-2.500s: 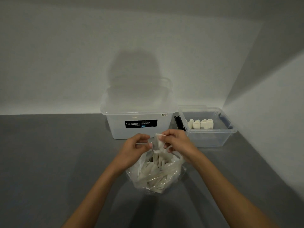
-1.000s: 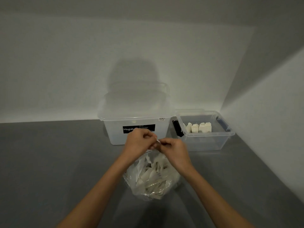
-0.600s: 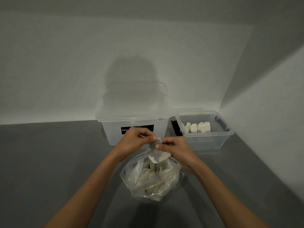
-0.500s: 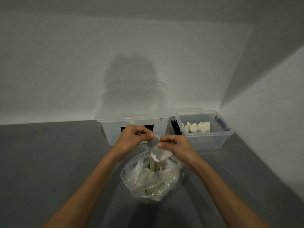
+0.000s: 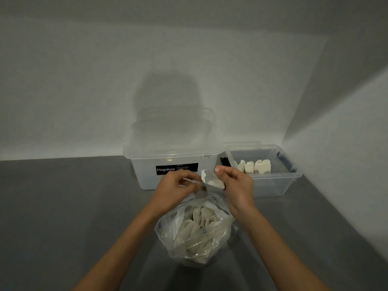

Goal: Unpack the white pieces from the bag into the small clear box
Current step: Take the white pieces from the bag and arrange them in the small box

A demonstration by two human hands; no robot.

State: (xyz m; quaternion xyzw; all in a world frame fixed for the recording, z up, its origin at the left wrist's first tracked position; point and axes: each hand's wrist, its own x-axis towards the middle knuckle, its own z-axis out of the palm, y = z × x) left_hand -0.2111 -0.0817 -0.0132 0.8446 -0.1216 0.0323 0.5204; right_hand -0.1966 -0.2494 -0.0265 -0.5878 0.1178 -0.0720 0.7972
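The right hand (image 5: 237, 185) pinches a white piece (image 5: 213, 180) over the bag (image 5: 197, 232). The left hand (image 5: 175, 186) pinches its string (image 5: 190, 181). The piece's long side slants down to the right.

Bag (image 5: 218, 234): clear. Small clear box (image 5: 273, 177): colourless, white pieces (image 5: 255, 166) inside (blue clip (image 5: 288, 164) at one end). Large box (image 5: 144, 177): translucent white; label (image 5: 176, 169) black, white lettering. Table (image 5: 63, 206): plain grey.

Light is dim and grey. A broad soft shadow lies on the wall (image 5: 168, 97) directly behind the large clear box (image 5: 147, 175); right of the box a brighter wedge crosses the side wall. In front of it, the left hand (image 5: 174, 192), the right hand (image 5: 239, 190) and the white piece (image 5: 213, 179) they pinch look slightly motion-soft.
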